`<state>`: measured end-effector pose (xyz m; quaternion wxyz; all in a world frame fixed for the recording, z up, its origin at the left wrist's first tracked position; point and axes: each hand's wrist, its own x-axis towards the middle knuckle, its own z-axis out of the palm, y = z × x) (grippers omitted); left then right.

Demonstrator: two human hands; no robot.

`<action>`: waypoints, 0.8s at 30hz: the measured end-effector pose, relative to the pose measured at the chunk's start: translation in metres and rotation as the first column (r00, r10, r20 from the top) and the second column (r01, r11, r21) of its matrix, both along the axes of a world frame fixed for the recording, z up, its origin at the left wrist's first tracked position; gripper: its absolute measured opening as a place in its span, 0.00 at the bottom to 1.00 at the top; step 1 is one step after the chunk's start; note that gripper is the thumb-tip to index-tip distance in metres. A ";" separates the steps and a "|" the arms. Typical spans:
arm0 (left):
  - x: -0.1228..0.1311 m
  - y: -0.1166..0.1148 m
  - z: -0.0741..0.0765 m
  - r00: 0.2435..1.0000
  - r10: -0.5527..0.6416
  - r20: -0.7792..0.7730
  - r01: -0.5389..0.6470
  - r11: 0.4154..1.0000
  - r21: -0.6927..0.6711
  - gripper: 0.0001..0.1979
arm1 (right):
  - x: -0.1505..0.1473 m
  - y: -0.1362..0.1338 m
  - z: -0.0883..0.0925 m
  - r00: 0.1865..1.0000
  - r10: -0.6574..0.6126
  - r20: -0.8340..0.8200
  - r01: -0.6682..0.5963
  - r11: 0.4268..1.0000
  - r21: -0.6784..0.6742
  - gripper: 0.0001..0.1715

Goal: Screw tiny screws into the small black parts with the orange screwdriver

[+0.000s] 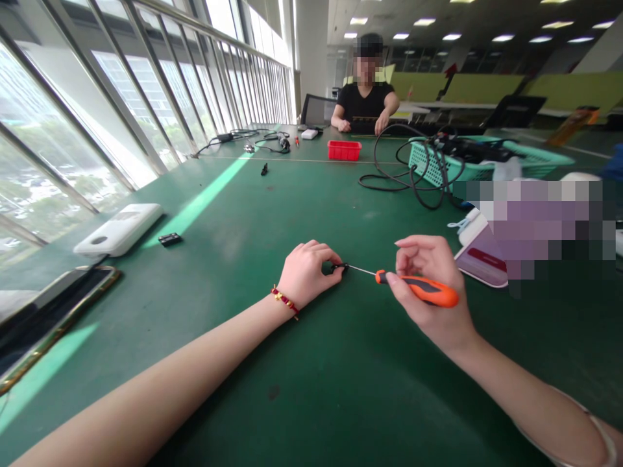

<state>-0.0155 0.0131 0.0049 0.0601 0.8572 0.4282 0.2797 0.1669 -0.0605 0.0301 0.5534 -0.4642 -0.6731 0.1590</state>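
Observation:
Between the thumb and fingers of my left hand (311,274) is a small black part (339,266), pinched just above the green table. A screwdriver (433,291) with an orange and black handle rests in my right hand (438,311), the thumb along its side and the index finger lifted off. Its thin metal shaft (363,270) points left, and the tip meets the black part or lies right at it. What exactly the part is, I cannot make out; the fingers cover some of it.
To the left lie a small black block (170,239), a white device (121,229) and a phone (63,318). A red box (344,150) stands farther back. Black cable (418,181) trails from a teal basket (540,162) at the right. Another person (366,97) sits across the table.

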 end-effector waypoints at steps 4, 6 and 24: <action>0.000 0.000 0.000 1.000 0.002 -0.003 -0.002 1.000 0.003 0.05 | -0.002 -0.003 0.002 0.997 -0.033 0.072 0.040 0.994 -0.099 0.06; 0.000 0.000 0.000 1.000 0.003 -0.008 -0.003 1.000 0.001 0.05 | -0.002 -0.003 0.002 0.996 -0.052 0.076 0.058 0.996 -0.067 0.06; 0.001 0.000 -0.002 1.000 -0.005 0.017 0.004 1.000 0.021 0.04 | 0.000 0.002 -0.007 0.994 -0.064 0.086 0.058 0.996 0.064 0.08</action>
